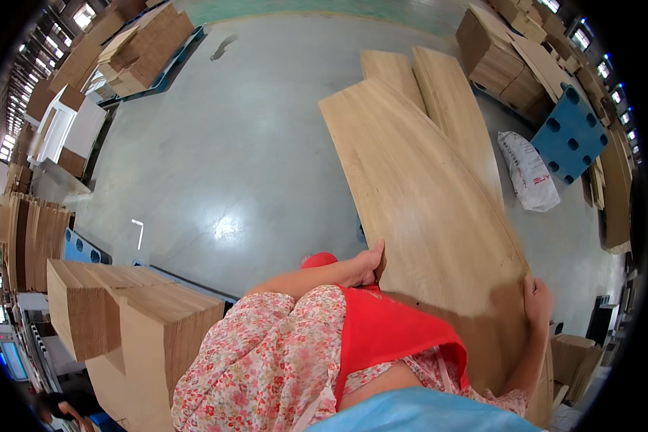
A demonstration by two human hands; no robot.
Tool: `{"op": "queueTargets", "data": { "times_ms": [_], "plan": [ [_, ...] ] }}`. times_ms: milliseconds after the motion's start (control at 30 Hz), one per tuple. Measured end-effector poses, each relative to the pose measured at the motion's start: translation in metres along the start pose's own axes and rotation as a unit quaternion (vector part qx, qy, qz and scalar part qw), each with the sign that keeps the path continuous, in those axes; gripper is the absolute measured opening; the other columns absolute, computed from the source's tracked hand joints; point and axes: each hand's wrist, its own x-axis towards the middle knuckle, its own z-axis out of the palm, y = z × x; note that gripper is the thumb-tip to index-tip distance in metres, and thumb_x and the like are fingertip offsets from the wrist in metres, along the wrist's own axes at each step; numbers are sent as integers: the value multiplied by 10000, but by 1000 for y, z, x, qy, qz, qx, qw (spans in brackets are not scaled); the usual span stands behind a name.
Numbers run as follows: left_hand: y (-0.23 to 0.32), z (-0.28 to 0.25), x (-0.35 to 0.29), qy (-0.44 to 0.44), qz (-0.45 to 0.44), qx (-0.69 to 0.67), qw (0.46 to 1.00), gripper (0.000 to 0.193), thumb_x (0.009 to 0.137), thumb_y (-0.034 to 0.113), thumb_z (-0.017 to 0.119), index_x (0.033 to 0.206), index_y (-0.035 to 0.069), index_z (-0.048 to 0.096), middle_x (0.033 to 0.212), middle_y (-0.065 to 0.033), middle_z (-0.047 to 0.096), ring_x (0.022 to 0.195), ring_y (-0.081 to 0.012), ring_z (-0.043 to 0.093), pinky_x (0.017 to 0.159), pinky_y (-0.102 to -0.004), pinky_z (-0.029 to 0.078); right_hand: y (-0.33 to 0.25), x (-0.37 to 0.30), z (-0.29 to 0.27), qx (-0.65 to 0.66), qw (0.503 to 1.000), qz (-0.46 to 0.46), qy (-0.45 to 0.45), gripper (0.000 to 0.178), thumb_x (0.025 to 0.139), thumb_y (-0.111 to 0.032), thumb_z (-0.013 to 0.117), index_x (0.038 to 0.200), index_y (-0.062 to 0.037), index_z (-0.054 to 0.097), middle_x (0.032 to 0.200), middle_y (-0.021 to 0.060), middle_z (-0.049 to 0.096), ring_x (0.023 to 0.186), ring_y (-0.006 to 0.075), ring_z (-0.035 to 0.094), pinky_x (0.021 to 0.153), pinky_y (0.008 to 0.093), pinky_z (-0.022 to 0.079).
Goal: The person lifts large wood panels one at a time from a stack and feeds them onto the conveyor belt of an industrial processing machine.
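Observation:
A long wood-grain board [425, 209] stretches away from my body, its far end angled to the left. At its left edge my left hand [369, 265] grips it with the thumb along the rim and the other fingers mostly hidden. Across from it, my right hand [537, 301] is closed around the right edge, fingers curled. Two more boards of the same colour lie beyond and partly under this one: a narrow far board [394, 68] and a longer right board [457, 108]. A shadow falls on the near part of the held board.
Stacked cardboard sheets [169, 309] stand close on my left. A white printed sack [528, 171] lies on the grey floor to the right, near a tilted blue pallet [570, 133]. Farther off are cardboard stacks [145, 54] on pallets. Another person [68, 410] shows at lower left.

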Motion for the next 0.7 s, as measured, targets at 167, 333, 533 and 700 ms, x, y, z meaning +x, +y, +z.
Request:
{"op": "queueTargets", "data": {
  "times_ms": [167, 333, 533, 700],
  "plan": [
    [56, 2, -3, 27, -18, 84, 996, 771, 874, 658, 392, 1304, 18, 421, 1292, -125, 489, 1045, -247, 502, 757, -438, 439, -26, 12, 9, 9, 998, 48, -34, 430, 916, -414, 455, 855, 2, 544, 855, 228, 592, 820, 433, 546, 685, 475, 425],
    [136, 12, -39, 6, -89, 78, 993, 794, 888, 616, 417, 1392, 12, 307, 1445, -136, 340, 1307, -285, 344, 1011, -472, 323, -62, 11, 16, 60, 991, 111, -40, 420, 921, -374, 466, 840, 32, 540, 817, 248, 576, 790, 438, 537, 682, 456, 420],
    [141, -11, 30, -10, -106, 138, 985, 760, 901, 598, 410, 1409, 44, 297, 1457, -114, 332, 1318, -279, 324, 1036, -472, 283, -76, 16, 24, 51, 987, 145, -51, 440, 918, -417, 449, 844, 0, 570, 822, 222, 604, 819, 416, 571, 683, 471, 431],
    [149, -10, 44, -8, -133, 145, 981, 731, 909, 594, 389, 1411, 68, 311, 1472, -101, 311, 1337, -265, 297, 1041, -460, 279, -55, 21, 55, 79, 972, 196, -99, 453, 913, -426, 449, 855, -1, 593, 877, 226, 619, 869, 406, 583, 717, 458, 444]
  ]
}}
